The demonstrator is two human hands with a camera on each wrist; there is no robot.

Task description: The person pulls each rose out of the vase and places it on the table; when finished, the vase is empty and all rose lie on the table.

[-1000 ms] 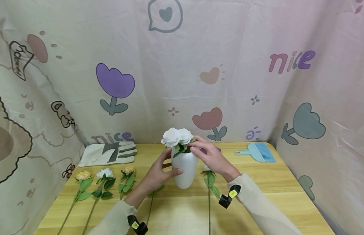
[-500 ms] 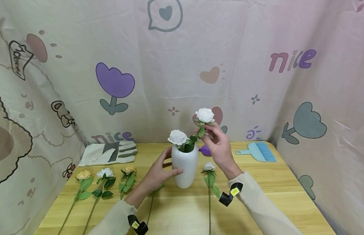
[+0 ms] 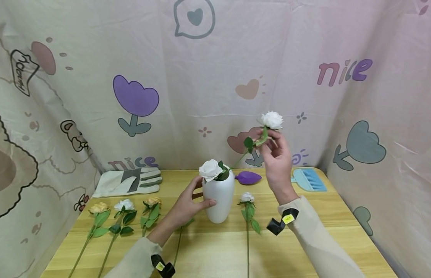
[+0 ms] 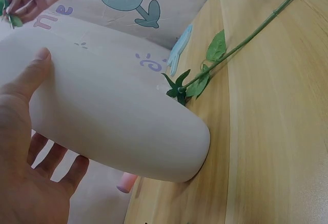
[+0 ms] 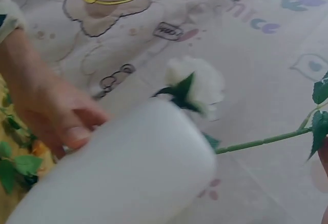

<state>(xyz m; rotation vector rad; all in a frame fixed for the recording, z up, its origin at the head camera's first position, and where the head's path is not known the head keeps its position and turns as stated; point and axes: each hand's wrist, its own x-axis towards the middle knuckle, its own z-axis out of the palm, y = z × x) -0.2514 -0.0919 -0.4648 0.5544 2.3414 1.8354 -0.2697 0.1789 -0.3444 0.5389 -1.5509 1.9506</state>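
Observation:
My left hand holds the upright white vase from its left side, thumb across the front. One white rose leans out of the vase's mouth, with dark green leaves beside it. Up and to the right, my right hand pinches a second white rose just under its bloom. That rose's stem slants down to the vase mouth; whether its lower end is inside is hidden. In the left wrist view the left thumb and fingers lie on either side of the vase.
Several roses lie on the wooden table: yellow and white ones to the left, a white one right of the vase. Behind are a work glove, a purple object and a blue brush. Patterned cloth encloses the table.
My right hand has moved up and to the right, lifting one white rose away from the other at the vase mouth. The left hand and vase have stayed put.

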